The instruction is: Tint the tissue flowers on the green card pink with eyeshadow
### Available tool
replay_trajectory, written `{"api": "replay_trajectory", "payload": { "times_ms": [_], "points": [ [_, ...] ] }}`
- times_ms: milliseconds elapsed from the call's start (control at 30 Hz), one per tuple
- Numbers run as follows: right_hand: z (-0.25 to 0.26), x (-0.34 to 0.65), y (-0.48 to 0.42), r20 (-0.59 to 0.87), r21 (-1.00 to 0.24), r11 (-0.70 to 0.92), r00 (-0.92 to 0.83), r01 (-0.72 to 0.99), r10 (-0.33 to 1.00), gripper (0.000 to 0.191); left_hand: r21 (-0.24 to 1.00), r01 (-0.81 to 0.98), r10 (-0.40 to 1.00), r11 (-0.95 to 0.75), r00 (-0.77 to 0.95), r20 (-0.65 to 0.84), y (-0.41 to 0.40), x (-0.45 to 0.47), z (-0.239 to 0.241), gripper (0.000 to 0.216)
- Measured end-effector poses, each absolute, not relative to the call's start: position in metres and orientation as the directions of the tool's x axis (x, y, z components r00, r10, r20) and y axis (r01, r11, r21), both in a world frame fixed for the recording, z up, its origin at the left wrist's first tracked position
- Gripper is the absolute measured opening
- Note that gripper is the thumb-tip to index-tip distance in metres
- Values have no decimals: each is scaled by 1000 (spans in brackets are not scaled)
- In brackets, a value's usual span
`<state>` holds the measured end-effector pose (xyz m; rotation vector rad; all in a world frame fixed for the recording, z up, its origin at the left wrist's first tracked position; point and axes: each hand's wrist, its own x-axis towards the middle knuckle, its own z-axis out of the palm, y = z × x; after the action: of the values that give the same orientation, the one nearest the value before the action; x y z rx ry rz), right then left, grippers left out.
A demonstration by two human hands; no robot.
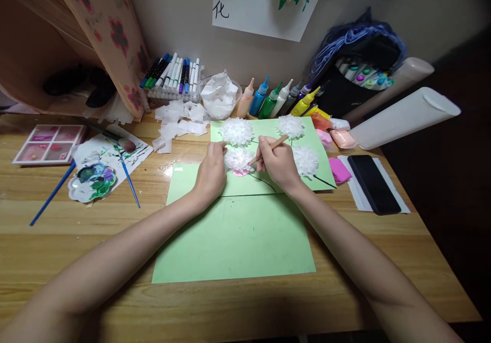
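Observation:
My left hand (210, 172) rests on the green paper (238, 230) with its fingers curled against the left side of a white tissue flower with a pink base (238, 160). My right hand (278, 161) is closed on a thin brown brush (270, 146) whose tip touches that flower. Three more white tissue flowers (237, 131) (290, 126) (306, 160) sit on a second green sheet (322, 172) behind, with black drawn stems.
Torn white tissue pieces (178, 120) and a bowl of tissue (220, 97) lie behind. Paint bottles (268, 100), a marker set (172, 74), a paint palette (92, 179), blue brushes (128, 179), a black phone (373, 183), clay lumps (339, 170) and white rolls (406, 118) surround the sheets.

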<state>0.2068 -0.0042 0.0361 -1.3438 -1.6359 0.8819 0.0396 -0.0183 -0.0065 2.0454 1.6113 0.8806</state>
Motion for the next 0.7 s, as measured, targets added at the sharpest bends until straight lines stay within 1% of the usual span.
{"api": "replay_trajectory", "payload": {
  "times_ms": [100, 167, 267, 400, 567, 700],
  "points": [
    [29, 215, -19, 273, -915, 274, -45, 295, 961, 40, 638, 727, 966, -253, 149, 213, -18, 40, -6, 47],
    [25, 220, -29, 334, -901, 328, -29, 284, 942, 40, 636, 728, 965, -256, 152, 214, -18, 40, -7, 47],
    [20, 223, -38, 394, -855, 389, -58, 344, 917, 39, 629, 733, 963, -259, 150, 223, -18, 40, -8, 47],
    [18, 221, -41, 479, -752, 490, -145, 441, 866, 39, 620, 739, 961, -265, 148, 234, -18, 40, -9, 48],
    [19, 219, -41, 599, -630, 597, -178, 498, 781, 38, 610, 746, 961, -267, 154, 232, -18, 40, -8, 48],
    [18, 218, -41, 618, -555, 618, -222, 557, 754, 38, 615, 744, 962, -263, 151, 229, -19, 40, -7, 48]
  ]
}}
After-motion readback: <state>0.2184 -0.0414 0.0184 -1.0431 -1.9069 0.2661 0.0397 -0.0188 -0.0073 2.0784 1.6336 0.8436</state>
